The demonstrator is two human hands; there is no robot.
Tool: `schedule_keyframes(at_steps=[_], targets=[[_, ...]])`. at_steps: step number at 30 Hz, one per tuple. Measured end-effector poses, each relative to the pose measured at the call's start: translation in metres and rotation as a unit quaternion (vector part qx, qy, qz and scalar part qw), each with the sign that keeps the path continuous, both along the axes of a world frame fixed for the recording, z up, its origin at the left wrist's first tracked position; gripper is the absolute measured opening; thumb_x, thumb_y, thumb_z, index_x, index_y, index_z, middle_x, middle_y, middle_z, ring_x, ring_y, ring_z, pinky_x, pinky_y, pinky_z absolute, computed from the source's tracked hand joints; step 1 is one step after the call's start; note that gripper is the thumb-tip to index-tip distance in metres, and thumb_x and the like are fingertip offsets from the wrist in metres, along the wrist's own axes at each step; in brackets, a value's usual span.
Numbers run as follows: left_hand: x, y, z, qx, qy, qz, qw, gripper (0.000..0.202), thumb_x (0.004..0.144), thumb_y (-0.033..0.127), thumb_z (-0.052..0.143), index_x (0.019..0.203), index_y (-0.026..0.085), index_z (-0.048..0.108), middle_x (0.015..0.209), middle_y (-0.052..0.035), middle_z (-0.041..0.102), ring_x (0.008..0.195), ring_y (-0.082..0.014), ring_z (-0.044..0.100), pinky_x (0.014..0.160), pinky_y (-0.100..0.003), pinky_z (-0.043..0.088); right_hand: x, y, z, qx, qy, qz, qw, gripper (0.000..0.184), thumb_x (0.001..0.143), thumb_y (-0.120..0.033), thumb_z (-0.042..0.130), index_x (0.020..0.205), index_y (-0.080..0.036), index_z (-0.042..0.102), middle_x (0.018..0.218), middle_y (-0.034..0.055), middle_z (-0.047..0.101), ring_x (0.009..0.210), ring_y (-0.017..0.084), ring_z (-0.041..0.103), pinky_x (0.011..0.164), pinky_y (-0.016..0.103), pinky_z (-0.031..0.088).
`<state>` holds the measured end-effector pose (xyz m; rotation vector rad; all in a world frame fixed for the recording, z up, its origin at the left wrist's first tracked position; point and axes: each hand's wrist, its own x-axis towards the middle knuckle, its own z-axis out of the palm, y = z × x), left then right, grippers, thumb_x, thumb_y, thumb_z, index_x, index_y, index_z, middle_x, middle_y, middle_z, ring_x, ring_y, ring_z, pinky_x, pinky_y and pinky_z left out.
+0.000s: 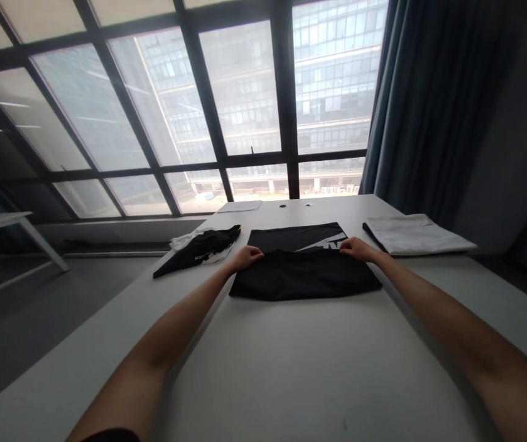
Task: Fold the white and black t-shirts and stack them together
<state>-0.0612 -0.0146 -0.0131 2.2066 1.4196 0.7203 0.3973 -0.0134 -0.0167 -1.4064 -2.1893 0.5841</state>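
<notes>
A black T-shirt (304, 275) with a white and grey print lies partly folded on the white table (319, 362). Its near part is doubled over toward the far part, where some of the print still shows. My left hand (247, 256) pinches the folded edge at the left. At the right end of that same edge, my right hand (356, 249) has its fingers closed on the cloth. Both arms reach forward over the table, and the fingertips are partly hidden by the fabric.
Crumpled black and white clothes (203, 245) lie to the left. On the right sits a folded stack with white cloth (417, 234) on top. A flat pale sheet (239, 207) rests near the far edge. Windows and a blue curtain (422, 123) stand beyond.
</notes>
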Motion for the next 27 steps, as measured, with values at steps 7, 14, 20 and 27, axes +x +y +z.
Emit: schedule_keyframes(at_steps=[7, 14, 20, 27], targets=[[-0.014, -0.02, 0.011, -0.047, 0.012, 0.166, 0.985, 0.036, 0.082, 0.046, 0.066, 0.099, 0.014, 0.068, 0.085, -0.0072, 0.07, 0.077, -0.0195, 0.064, 0.064, -0.025, 0.048, 0.019, -0.007, 0.003, 0.024, -0.097, -0.117, 0.988, 0.021, 0.084, -0.035, 0.065, 0.081, -0.016, 0.075, 0.091, 0.012, 0.077, 0.087, 0.024, 0.07, 0.075, 0.029, 0.051], [-0.013, -0.04, 0.026, -0.204, 0.067, 0.207, 0.955, 0.046, 0.083, 0.056, 0.068, 0.096, 0.011, 0.066, 0.064, -0.0023, 0.06, 0.054, -0.0152, 0.055, 0.049, -0.024, 0.043, 0.014, -0.017, 0.003, -0.178, -0.049, -0.276, 0.943, 0.044, 0.081, -0.052, 0.074, 0.069, -0.011, 0.067, 0.053, 0.0102, 0.062, 0.049, 0.021, 0.062, 0.045, 0.028, 0.046], [-0.007, -0.043, 0.029, -0.22, -0.037, 0.155, 0.962, 0.055, 0.069, 0.035, 0.084, 0.118, 0.017, 0.066, 0.068, 0.0025, 0.058, 0.055, -0.0122, 0.054, 0.049, -0.02, 0.04, 0.003, -0.019, -0.005, -0.111, 0.059, -0.291, 0.948, 0.02, 0.064, -0.018, 0.084, 0.062, -0.01, 0.067, 0.045, 0.0018, 0.054, 0.044, 0.016, 0.054, 0.041, 0.023, 0.038], [-0.011, -0.054, 0.016, -0.137, -0.165, 0.145, 0.966, 0.026, 0.071, 0.024, 0.075, 0.094, 0.012, 0.073, 0.072, 0.0003, 0.059, 0.055, -0.0082, 0.048, 0.048, -0.018, 0.034, 0.001, -0.024, -0.001, -0.042, 0.148, -0.288, 0.945, 0.017, 0.068, -0.02, 0.079, 0.081, -0.011, 0.072, 0.065, 0.0042, 0.068, 0.059, 0.015, 0.062, 0.05, 0.021, 0.045]])
